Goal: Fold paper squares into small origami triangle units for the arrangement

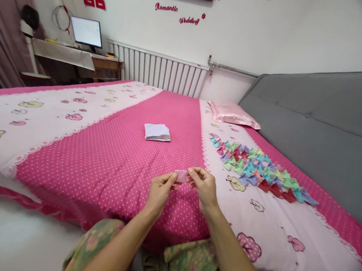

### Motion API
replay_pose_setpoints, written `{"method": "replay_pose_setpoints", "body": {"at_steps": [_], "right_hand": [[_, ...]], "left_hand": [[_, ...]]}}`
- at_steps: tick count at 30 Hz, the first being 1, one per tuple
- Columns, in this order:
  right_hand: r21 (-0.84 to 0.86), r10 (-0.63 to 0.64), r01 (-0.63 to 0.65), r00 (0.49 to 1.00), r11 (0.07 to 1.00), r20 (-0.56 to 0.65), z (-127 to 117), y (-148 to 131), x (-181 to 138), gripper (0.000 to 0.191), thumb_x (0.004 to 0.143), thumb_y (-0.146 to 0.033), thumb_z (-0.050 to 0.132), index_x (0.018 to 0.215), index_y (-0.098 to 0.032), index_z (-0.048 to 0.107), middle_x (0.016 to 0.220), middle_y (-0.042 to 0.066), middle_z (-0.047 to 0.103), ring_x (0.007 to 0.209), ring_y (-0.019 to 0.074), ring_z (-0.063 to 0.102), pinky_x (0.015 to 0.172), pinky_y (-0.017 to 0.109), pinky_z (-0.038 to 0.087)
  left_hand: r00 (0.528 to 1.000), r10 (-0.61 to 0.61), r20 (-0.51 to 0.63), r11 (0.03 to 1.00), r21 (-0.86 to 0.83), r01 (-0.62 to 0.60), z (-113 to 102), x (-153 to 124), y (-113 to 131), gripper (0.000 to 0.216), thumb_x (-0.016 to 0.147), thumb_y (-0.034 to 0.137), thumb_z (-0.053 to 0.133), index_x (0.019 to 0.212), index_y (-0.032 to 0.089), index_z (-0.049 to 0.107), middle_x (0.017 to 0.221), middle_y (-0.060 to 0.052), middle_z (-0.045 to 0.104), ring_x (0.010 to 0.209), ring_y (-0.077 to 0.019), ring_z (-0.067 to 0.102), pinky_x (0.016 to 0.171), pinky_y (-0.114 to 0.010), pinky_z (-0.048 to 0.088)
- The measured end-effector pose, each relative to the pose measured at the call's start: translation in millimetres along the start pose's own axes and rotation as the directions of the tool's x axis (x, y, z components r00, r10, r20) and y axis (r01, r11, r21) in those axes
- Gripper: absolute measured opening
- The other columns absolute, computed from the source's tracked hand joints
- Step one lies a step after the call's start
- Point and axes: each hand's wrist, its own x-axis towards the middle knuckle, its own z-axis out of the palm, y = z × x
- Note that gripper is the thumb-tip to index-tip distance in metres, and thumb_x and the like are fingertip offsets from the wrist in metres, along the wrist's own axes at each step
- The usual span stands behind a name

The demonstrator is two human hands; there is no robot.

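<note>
So the left hand [160, 189] had the left edge of a small pink paper [181, 176] pinched between thumb and fingers; the right hand [205, 188] was clamped on the right edge with thumb and fingertips; the paper looked folded and sat right between the two, held over a pink dotted bedspread [115, 160]; just past the hands, a bit to the left, was a stack of paper [157, 133], whitish on top; off to the right of the right hand lay a whole bunch of folded paper pieces [267, 172] in rows, green, blue, purple, red; beyond those were a pink pillow [234, 115] and a grey headboard [320, 111]; way past the hands, a radiator [160, 72] ran along the wall; far left, a lit monitor [86, 31] stood on a desk [63, 55].
</note>
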Motion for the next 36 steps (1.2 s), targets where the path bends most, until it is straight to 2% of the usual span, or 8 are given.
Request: {"method": "replay_pose_setpoints", "body": {"at_steps": [7, 17, 21, 24, 28, 31, 36], "right_hand": [[-0.028, -0.016, 0.016, 1.0, 0.999, 0.026, -0.7, 2.9, 1.0, 0.022, 0.067, -0.035, 0.062, 0.068, -0.013, 0.06, 0.056, 0.001, 0.057, 0.052, 0.0109, 0.051, 0.044, 0.02, 0.038], [-0.049, -0.001, 0.004, 0.998, 0.999, 0.059, -0.1, 2.3, 0.7, 0.022, 0.068, -0.035, 0.061, 0.067, -0.012, 0.06, 0.055, 0.001, 0.057, 0.051, 0.0108, 0.051, 0.044, 0.02, 0.038], [-0.054, -0.007, 0.01, 0.998, 0.998, 0.068, 0.3, 3.1, 1.0, 0.024, 0.068, -0.036, 0.06, 0.066, -0.013, 0.06, 0.057, 0.002, 0.059, 0.052, 0.0116, 0.053, 0.044, 0.02, 0.039], [-0.049, -0.016, 0.022, 0.993, 0.999, 0.118, 0.7, 4.3, 1.3, 0.023, 0.068, -0.036, 0.06, 0.071, -0.014, 0.059, 0.063, 0.003, 0.061, 0.056, 0.0125, 0.055, 0.045, 0.021, 0.04], [-0.103, -0.067, 0.087, 0.98, 0.991, 0.187, 0.4, 5.4, 1.7, 0.019, 0.068, -0.031, 0.061, 0.078, -0.015, 0.058, 0.071, 0.003, 0.063, 0.063, 0.0145, 0.058, 0.051, 0.023, 0.044], [-0.214, -0.144, 0.182, 0.973, 0.96, 0.182, -0.9, 3.1, 1.3, 0.014, 0.071, -0.027, 0.058, 0.08, -0.016, 0.06, 0.075, 0.004, 0.065, 0.069, 0.0159, 0.06, 0.06, 0.026, 0.046], [-0.352, -0.213, 0.288, 0.948, 0.891, 0.237, -1.6, -4.2, -2.3, 0.015, 0.076, -0.024, 0.052, 0.084, -0.018, 0.063, 0.078, 0.004, 0.064, 0.072, 0.0164, 0.059, 0.057, 0.026, 0.045]], "left_hand": [[1.0, -0.007, -0.002, 1.0, -0.012, 0.007, 0.7, -1.4, 0.3, 0.029, 0.071, 0.038, 0.056, 0.089, 0.017, 0.068, 0.082, -0.007, 0.067, 0.074, -0.0158, 0.058, 0.059, -0.023, 0.044], [0.997, -0.002, -0.072, 0.995, -0.096, -0.005, 5.0, -1.9, -3.8, 0.026, 0.07, 0.035, 0.058, 0.083, 0.016, 0.068, 0.078, -0.006, 0.067, 0.068, -0.0122, 0.055, 0.056, -0.019, 0.041], [0.995, -0.018, -0.098, 0.991, -0.136, 0.005, 6.7, -2.4, -6.1, 0.027, 0.069, 0.036, 0.059, 0.082, 0.014, 0.068, 0.078, -0.007, 0.067, 0.069, -0.0131, 0.056, 0.055, -0.02, 0.04], [0.995, -0.018, -0.098, 0.988, -0.151, 0.003, 6.6, -2.1, -5.8, 0.028, 0.069, 0.037, 0.059, 0.083, 0.015, 0.068, 0.079, -0.007, 0.067, 0.069, -0.0137, 0.057, 0.054, -0.02, 0.04], [0.997, 0.017, -0.081, 0.998, -0.058, -0.022, 5.7, -1.8, -1.2, 0.027, 0.071, 0.036, 0.057, 0.086, 0.015, 0.066, 0.08, -0.006, 0.067, 0.071, -0.0143, 0.059, 0.057, -0.021, 0.042], [0.989, 0.059, -0.134, 0.998, 0.038, -0.055, 4.2, -1.7, 2.7, 0.031, 0.068, 0.032, 0.061, 0.094, 0.016, 0.062, 0.09, -0.007, 0.065, 0.078, -0.0152, 0.059, 0.062, -0.023, 0.044], [0.976, 0.18, -0.123, 0.962, 0.227, -0.149, 0.1, -2.6, 4.4, 0.034, 0.067, 0.03, 0.061, 0.1, 0.019, 0.058, 0.1, -0.009, 0.062, 0.09, -0.0185, 0.058, 0.068, -0.026, 0.047]]}}
